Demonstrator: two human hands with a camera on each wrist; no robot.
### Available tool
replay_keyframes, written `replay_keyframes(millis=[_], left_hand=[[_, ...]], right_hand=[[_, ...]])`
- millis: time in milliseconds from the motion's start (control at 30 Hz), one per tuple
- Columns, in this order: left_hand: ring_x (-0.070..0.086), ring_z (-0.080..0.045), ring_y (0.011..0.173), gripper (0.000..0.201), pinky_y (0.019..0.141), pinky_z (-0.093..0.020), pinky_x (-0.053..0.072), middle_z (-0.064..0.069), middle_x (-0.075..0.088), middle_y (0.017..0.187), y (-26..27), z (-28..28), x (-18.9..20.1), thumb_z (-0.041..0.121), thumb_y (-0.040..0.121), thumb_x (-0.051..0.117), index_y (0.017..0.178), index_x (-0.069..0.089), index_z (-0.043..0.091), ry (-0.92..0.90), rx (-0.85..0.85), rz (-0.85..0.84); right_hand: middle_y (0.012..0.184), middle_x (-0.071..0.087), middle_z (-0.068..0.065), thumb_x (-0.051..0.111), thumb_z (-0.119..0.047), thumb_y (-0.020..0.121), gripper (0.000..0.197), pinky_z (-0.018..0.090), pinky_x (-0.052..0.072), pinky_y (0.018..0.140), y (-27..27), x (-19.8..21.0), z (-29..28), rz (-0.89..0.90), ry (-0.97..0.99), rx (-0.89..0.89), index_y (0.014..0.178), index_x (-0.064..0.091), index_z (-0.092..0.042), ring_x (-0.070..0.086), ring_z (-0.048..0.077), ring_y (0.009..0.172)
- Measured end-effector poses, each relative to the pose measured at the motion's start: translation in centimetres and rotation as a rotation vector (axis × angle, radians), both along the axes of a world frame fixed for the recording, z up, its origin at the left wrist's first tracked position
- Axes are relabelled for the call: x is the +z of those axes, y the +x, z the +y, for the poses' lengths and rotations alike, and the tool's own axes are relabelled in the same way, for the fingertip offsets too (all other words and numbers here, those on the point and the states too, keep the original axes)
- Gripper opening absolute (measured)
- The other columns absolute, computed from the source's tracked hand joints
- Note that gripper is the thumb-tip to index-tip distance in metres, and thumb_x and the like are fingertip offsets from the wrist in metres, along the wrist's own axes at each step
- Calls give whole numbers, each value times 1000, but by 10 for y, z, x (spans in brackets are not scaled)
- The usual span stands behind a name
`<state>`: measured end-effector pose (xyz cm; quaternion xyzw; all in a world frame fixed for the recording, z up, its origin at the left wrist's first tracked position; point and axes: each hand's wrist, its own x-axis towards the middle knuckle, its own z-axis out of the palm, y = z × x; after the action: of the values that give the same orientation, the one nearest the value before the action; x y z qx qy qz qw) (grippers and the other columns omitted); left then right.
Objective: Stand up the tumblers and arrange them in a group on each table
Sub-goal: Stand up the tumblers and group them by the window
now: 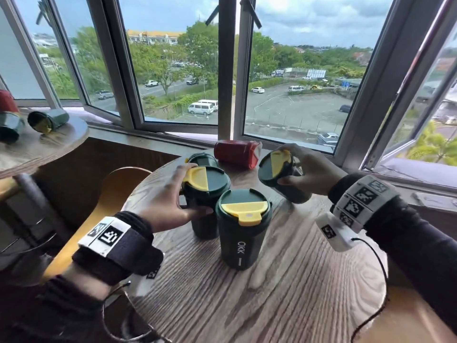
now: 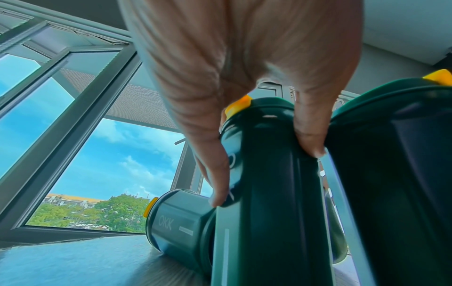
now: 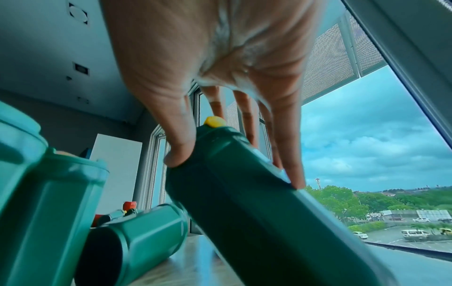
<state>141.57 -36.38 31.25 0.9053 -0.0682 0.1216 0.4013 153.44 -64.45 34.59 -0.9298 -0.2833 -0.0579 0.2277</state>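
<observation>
On the round wooden table (image 1: 284,293) one dark green tumbler with a yellow lid flap (image 1: 243,229) stands upright in the middle. My left hand (image 1: 197,189) (image 2: 265,172) grips a second green tumbler (image 1: 205,191) (image 2: 269,193) just behind it, upright, thumb and fingers around its upper body. My right hand (image 1: 282,164) (image 3: 237,166) holds a third green tumbler (image 1: 279,174) (image 3: 257,212) tilted, lid leaning toward the left, base near the table. A red tumbler (image 1: 236,152) and another green one (image 1: 201,158) (image 2: 176,226) (image 3: 139,238) lie on their sides at the back.
A second round table (image 1: 49,144) at the far left carries a lying green tumbler (image 1: 48,120), another green one (image 1: 10,129) and a red one (image 1: 7,101). A wooden chair back (image 1: 111,189) stands between the tables. Open windows (image 1: 173,70) run behind.
</observation>
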Motion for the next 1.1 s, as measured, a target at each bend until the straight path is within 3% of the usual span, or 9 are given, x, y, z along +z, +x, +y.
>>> replay_keyframes(millis=[133,233,333,467,567,700,800,933,1100], left_hand=[[49,-13,112,89,99,-27,44,9,43,122,0,-1,0,13,66,81,138,30,23,-114,-30,37],[48,-13,113,90,101,-40,45,9,43,124,0,-1,0,14,65,81,138,30,25,-114,-37,48],[48,-11,111,89,101,-38,44,10,43,122,0,-1,0,14,65,81,137,30,25,-114,-36,42],[46,-11,112,90,100,-31,43,10,42,124,0,-1,0,15,65,81,138,29,25,-99,-29,35],[47,-9,111,89,93,-13,39,10,43,123,0,-1,0,15,66,81,138,29,24,-90,-28,28],[46,-9,109,90,95,-25,42,11,42,122,-1,-1,1,15,66,81,139,29,24,-91,-21,25],[46,-8,110,90,90,-13,40,9,43,123,0,-1,0,16,66,81,139,28,24,-77,-24,21],[47,-10,113,91,93,-16,38,8,44,124,2,1,-2,19,65,81,139,28,24,-70,-26,11],[48,-8,110,90,83,1,36,7,47,121,3,1,-4,15,66,81,139,29,24,-103,-24,15]], right_hand=[[120,59,9,76,-27,74,70,41,52,89,-16,1,-5,49,142,10,131,39,-15,60,23,101],[117,60,0,70,-61,62,80,48,55,82,-30,1,-6,135,183,-1,128,37,-31,66,21,97],[119,59,0,61,-85,43,95,52,57,75,-36,-3,-11,248,251,10,122,37,-38,70,21,92],[126,51,8,70,-65,45,92,55,57,73,-43,-1,-18,353,359,26,123,40,-28,70,27,91],[126,48,6,73,-57,44,93,51,58,73,-43,-1,-23,380,369,-6,124,41,-24,68,26,94],[124,55,0,73,-72,39,110,44,56,86,-39,-5,-21,199,198,2,133,41,-24,65,21,99],[119,60,1,76,-61,44,100,42,51,94,-36,-7,-17,121,201,6,130,48,-17,61,20,105],[117,62,2,74,-62,48,97,44,50,94,-31,-8,-17,97,177,15,129,47,-16,58,19,110],[115,59,-1,84,-33,60,85,37,47,98,-22,-8,-11,80,173,-6,132,44,-13,55,14,108]])
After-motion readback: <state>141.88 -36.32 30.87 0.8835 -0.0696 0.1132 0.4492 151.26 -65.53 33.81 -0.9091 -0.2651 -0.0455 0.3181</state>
